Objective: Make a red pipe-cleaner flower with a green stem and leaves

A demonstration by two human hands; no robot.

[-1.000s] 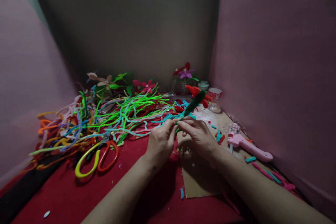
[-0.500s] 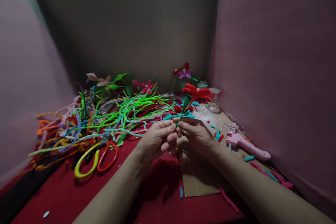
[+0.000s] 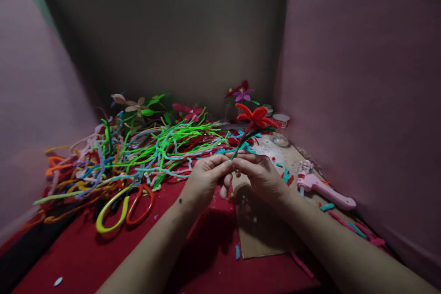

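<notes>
Between my two hands stands a red pipe-cleaner flower (image 3: 254,115), its petals spread and a dark green leaf leaning right from its stem. My left hand (image 3: 208,175) pinches the lower stem between thumb and fingers. Close against it, my right hand (image 3: 257,172) also grips the stem, fingertips touching those of the left. The stem's lowest end is hidden by the fingers. Under the hands lies a piece of cardboard (image 3: 262,234) on the red cloth (image 3: 203,266).
Left of my hands is a heap of pipe cleaners (image 3: 165,147), with yellow-and-orange-handled scissors (image 3: 139,204) in front. A pink glue gun (image 3: 324,189) rests at the right among cut scraps. Finished flowers (image 3: 188,112) stand behind, near a small white-and-red cup (image 3: 281,121).
The flower has turned in my fingers: its petals now face more toward me, and the green leaf has swung from upright to the right. Both hands stay on the stem.
</notes>
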